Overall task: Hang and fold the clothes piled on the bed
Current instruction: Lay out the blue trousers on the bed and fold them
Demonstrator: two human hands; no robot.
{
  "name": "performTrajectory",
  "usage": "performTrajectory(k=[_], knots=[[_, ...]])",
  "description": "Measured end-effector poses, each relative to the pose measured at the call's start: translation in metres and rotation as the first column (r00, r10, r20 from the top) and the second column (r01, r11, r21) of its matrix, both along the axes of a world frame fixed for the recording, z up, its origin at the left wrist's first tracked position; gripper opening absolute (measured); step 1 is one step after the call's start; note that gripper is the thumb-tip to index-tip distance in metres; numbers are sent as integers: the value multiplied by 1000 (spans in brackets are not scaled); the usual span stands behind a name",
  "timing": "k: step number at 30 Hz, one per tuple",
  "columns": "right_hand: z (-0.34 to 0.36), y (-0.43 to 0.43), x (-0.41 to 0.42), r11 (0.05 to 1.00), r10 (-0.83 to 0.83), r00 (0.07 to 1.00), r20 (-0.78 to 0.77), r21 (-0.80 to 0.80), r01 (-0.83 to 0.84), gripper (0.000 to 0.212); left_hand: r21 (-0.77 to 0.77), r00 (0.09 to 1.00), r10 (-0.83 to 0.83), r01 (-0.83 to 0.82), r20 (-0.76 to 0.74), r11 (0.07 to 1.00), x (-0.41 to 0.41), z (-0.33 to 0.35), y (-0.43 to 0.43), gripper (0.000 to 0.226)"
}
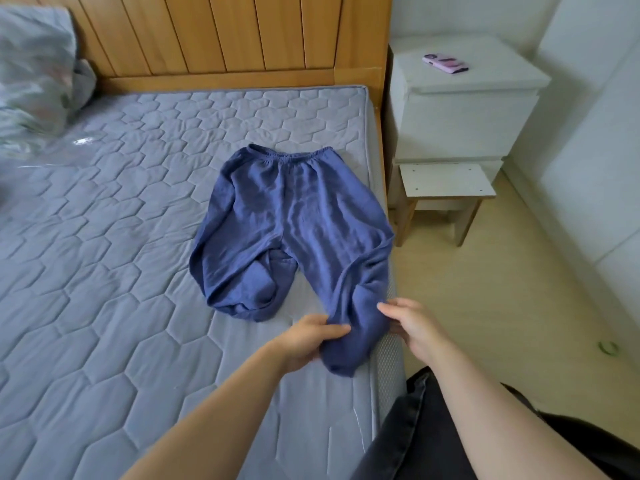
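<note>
Blue trousers (277, 216) lie spread on the grey quilted mattress (104, 271) near its right edge, elastic waistband toward the wooden headboard (221, 36). One leg is crumpled under itself; the other runs along the mattress edge to both hands. Left hand (308, 337) pinches that leg's cuff between thumb and curled fingers; right hand (412, 327) holds the cuff's other side, fingers slightly bent against the cloth. Beside the bed stands a white nightstand (464, 109) carrying a pink phone (445, 63), with a small stool (446, 188) before it.
</note>
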State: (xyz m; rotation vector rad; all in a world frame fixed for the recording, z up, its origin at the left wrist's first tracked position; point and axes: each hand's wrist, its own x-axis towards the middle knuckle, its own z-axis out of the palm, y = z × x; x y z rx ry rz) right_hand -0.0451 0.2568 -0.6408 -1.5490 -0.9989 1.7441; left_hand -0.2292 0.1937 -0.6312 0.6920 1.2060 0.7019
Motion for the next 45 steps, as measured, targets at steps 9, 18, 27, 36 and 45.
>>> performTrajectory(k=[9,18,27,36,45], knots=[[12,-3,13,940,-288,821,493,308,145,29,-138,925,273,-316,-265,939,6,-6,10,17],[-10,-27,-19,893,105,521,847,151,-424,42,-151,836,548,-541,7,827,29,-4,50,20],[1,-13,-14,963,-40,893,447,257,-85,17,-58,753,658,-658,-4,751,17,-3,61,29],[3,-1,-16,958,-273,962,26,-83,275,29,-242,816,566,-529,119,813,-6,-7,37,42],[6,-15,-4,952,151,885,440,176,-250,12,162,898,431,-440,87,883,-9,-9,20,20]])
